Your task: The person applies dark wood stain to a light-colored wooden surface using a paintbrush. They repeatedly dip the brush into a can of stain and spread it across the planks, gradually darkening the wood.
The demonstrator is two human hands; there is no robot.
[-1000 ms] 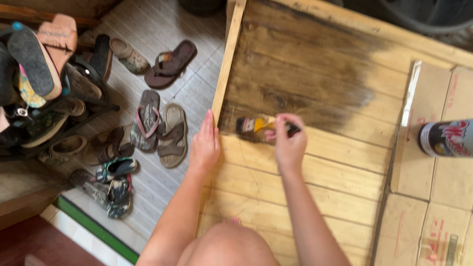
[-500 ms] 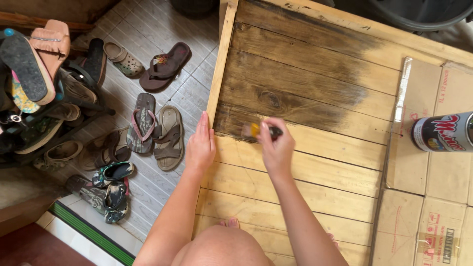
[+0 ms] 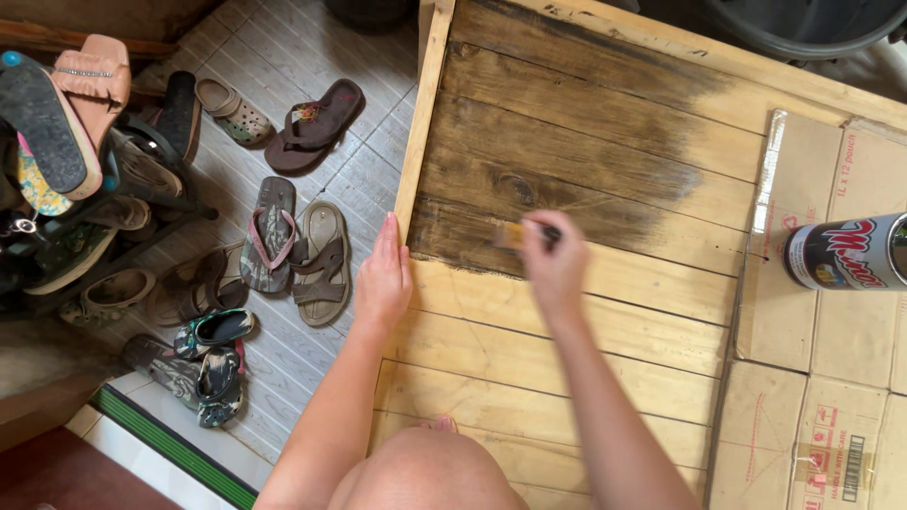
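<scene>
Plank panel (image 3: 605, 312) mid-frame: upper planks stained dark, lower ones bare; right hand (image 3: 556, 267) clenches brush (image 3: 518, 234) at the boundary, left hand (image 3: 383, 279) flat, unclenched on left edge.

Both arms are bare, no sleeves showing; the left hand (image 3: 383, 276) and right hand (image 3: 556, 267) wear no gloves, rings or watch; bare knee, bare toes

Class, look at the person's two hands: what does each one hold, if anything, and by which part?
The right hand holds a paintbrush by its dark handle end, bristles on the wooden panel. The left hand holds nothing; it rests flat on the panel's left edge.
</scene>
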